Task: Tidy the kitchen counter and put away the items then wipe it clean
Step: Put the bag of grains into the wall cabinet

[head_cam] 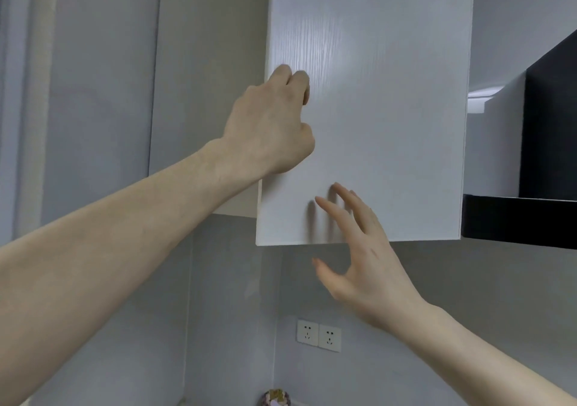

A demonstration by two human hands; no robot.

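A white wood-grain wall cabinet door point(390, 124) fills the upper middle of the head view. Its left edge stands slightly off the cabinet body. My left hand point(271, 124) is raised to the door's upper left, its fingers curled with the knuckles against the door face near the left edge; it holds nothing that I can see. My right hand point(359, 255) is spread with straight fingers at the door's lower part. Its fingertips sit close to the face and cast shadows on it; I cannot tell whether they touch.
A black range hood point(530, 212) juts out just right of the door. A neighbouring tall cabinet panel point(103, 93) stands on the left. Two white wall sockets point(318, 335) sit on the grey wall below, and a small patterned round object point(276, 398) shows at the bottom edge.
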